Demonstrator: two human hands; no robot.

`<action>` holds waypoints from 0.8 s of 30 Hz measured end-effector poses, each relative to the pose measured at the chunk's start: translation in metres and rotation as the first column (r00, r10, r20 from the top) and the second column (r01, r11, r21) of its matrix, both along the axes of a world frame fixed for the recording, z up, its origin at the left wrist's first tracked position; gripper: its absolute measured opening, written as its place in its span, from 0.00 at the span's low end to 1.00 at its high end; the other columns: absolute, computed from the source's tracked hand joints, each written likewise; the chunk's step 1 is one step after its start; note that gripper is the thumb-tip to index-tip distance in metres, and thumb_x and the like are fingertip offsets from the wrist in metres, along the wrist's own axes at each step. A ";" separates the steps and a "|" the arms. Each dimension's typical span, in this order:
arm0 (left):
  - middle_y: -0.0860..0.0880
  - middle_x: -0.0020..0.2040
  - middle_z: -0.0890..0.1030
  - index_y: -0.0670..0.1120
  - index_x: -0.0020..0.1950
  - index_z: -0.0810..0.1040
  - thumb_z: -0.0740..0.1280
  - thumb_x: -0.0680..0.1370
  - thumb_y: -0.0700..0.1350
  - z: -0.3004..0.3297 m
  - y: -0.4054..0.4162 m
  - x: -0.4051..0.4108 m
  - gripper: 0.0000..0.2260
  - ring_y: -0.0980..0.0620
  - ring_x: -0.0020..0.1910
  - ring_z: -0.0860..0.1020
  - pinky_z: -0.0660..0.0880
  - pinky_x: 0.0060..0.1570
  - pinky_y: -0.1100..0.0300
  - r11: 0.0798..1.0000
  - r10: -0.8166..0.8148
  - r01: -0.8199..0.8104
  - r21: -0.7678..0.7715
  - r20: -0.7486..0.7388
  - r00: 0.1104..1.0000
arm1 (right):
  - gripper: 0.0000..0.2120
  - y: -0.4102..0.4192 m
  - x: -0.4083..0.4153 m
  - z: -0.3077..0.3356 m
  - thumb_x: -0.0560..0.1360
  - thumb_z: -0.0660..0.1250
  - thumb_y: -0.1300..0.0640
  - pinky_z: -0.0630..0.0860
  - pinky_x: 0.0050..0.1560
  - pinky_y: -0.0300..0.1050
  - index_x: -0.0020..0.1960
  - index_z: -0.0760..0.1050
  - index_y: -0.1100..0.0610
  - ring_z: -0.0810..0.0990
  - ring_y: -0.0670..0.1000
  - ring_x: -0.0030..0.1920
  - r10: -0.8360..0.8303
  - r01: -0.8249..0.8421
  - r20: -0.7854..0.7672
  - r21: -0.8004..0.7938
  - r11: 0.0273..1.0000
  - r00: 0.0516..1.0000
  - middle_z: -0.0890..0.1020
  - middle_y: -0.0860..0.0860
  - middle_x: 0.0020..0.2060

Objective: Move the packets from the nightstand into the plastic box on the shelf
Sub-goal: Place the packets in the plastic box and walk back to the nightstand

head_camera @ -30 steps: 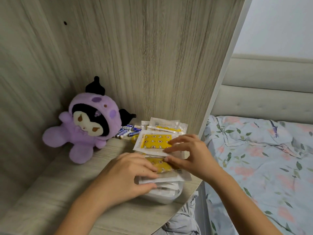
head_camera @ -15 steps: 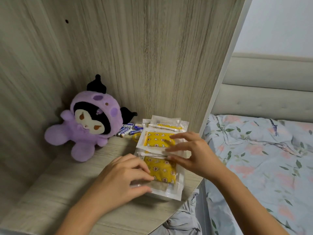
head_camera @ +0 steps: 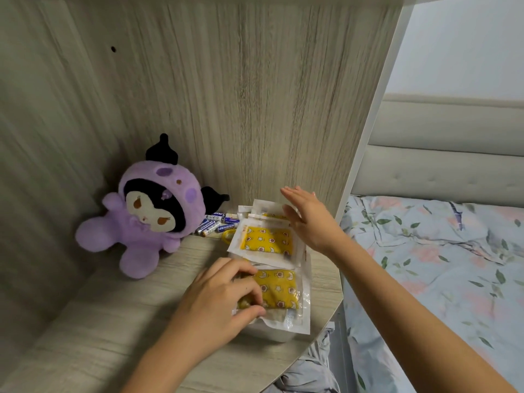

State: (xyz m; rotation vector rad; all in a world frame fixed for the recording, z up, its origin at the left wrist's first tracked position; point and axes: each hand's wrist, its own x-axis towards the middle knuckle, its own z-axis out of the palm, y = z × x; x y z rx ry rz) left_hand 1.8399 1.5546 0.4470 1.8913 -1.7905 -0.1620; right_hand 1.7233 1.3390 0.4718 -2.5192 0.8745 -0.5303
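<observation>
The near packet (head_camera: 279, 290), clear crinkly film over a yellow patterned pad, lies flat on top of the white plastic box (head_camera: 272, 334) on the wood-grain shelf (head_camera: 93, 327). Your left hand (head_camera: 218, 302) presses it with curled fingers pinching its left edge. A second packet (head_camera: 266, 242) overlaps behind. Your right hand (head_camera: 309, 219) hovers flat, fingers straight, holding nothing. A soft purple plush toy (head_camera: 144, 214) and cylindrical batteries (head_camera: 217, 222) sit behind.

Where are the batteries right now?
In the head view, the batteries lie at the back of the wooden surface, between the purple plush toy and the stacked packets.
</observation>
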 end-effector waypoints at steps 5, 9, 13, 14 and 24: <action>0.66 0.54 0.71 0.57 0.41 0.79 0.71 0.70 0.59 0.000 -0.004 -0.005 0.07 0.64 0.59 0.68 0.66 0.56 0.62 0.999 0.054 -0.054 -0.006 0.055 0.997 | 0.16 -0.007 0.040 0.001 0.80 0.63 0.54 0.71 0.64 0.52 0.67 0.75 0.53 0.79 0.57 0.59 -0.040 0.026 -0.070 -0.194 0.981 0.997 0.83 0.53 0.58; 0.68 0.56 0.71 0.57 0.41 0.79 0.72 0.69 0.58 -0.003 -0.002 0.000 0.07 0.67 0.60 0.67 0.69 0.57 0.61 0.999 0.048 -0.047 0.010 -0.061 0.997 | 0.10 -0.006 0.049 0.000 0.79 0.65 0.54 0.77 0.54 0.52 0.57 0.82 0.50 0.82 0.54 0.51 0.004 -0.020 -0.068 -0.233 0.972 0.998 0.85 0.49 0.52; 0.67 0.57 0.71 0.56 0.41 0.80 0.73 0.69 0.56 -0.006 0.000 -0.001 0.07 0.66 0.62 0.67 0.69 0.58 0.62 0.999 0.022 -0.024 -0.028 -0.080 0.997 | 0.11 -0.003 0.047 -0.003 0.78 0.66 0.49 0.77 0.53 0.49 0.57 0.83 0.48 0.83 0.51 0.49 0.043 -0.046 -0.018 -0.272 0.961 0.999 0.85 0.48 0.52; 0.67 0.57 0.71 0.56 0.41 0.80 0.73 0.69 0.56 -0.006 0.000 -0.002 0.07 0.66 0.62 0.67 0.68 0.58 0.64 0.999 0.018 -0.022 -0.040 -0.088 0.996 | 0.12 -0.004 0.044 -0.003 0.78 0.65 0.49 0.77 0.54 0.49 0.59 0.82 0.48 0.83 0.51 0.50 0.049 -0.047 0.000 -0.273 0.961 0.999 0.85 0.48 0.53; 0.65 0.51 0.79 0.59 0.51 0.82 0.73 0.73 0.50 0.020 -0.031 0.017 0.08 0.68 0.53 0.76 0.69 0.51 0.76 0.963 0.094 -0.154 -0.220 -0.262 0.961 | 0.15 -0.047 -0.004 0.000 0.79 0.66 0.53 0.82 0.37 0.40 0.56 0.82 0.64 0.82 0.49 0.38 -0.180 0.124 0.119 0.369 0.921 0.976 0.84 0.56 0.41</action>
